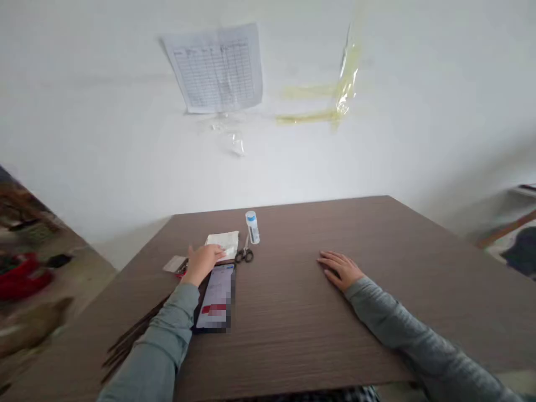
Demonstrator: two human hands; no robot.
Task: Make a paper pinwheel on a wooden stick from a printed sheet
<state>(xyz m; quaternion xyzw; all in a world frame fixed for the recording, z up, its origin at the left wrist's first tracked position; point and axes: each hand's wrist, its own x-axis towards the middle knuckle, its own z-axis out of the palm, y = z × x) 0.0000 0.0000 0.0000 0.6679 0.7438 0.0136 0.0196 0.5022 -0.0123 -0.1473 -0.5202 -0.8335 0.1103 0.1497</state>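
Note:
My left hand [204,262] reaches over the far left of the table, fingers drawn together at the near edge of a folded white paper [226,241]. A small whitish piece shows at its fingertips; what exactly they pinch is unclear. Just right of the paper lie scissors [244,255] with black handles, blades pointing away. Behind them is a clear bottle [252,228] with a blue band near its top. A phone [214,296] with a lit screen lies below my left hand. My right hand [340,269] rests palm down on the bare tabletop, fingers stretched out.
The brown wood-grain table [293,324] meets a white wall. Dark thin sticks [134,335] lie under my left forearm, and a small clear packet [175,263] sits beside that hand. A printed sheet [218,70] is taped to the wall. A red basin [25,276] stands on the floor at left.

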